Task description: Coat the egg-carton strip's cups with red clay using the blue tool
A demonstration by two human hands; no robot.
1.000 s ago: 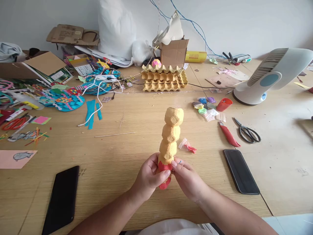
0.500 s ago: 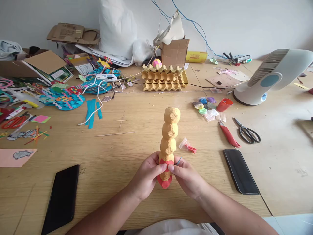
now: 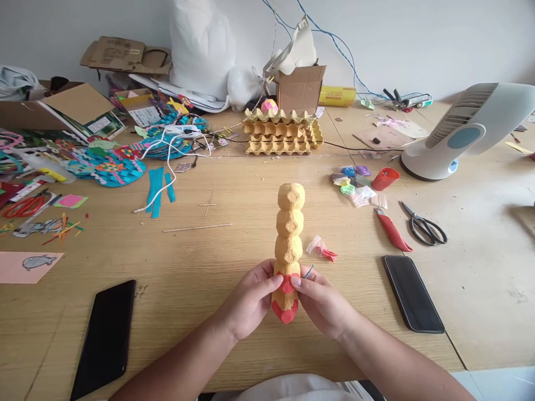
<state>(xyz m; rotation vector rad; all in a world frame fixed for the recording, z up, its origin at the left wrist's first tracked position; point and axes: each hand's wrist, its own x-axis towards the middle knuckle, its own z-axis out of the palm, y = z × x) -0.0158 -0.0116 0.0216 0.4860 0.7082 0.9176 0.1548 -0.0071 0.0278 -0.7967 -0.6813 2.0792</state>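
Left hand (image 3: 251, 301) and right hand (image 3: 325, 301) are gripping the egg-carton strip (image 3: 288, 250) from opposite sides, lower center. Long axis is running up-frame; neither hand is sitting nearer.

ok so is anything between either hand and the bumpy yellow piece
Nothing visible: the left hand and right hand both hold the bumpy yellow piece at its red patch. A thin blue stick juts up beside the piece.

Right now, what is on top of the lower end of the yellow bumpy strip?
Two red patches lie there on the yellow bumpy strip; the left hand and right hand each rest a thumb at the upper patch. What lies under the thumbs is covered.
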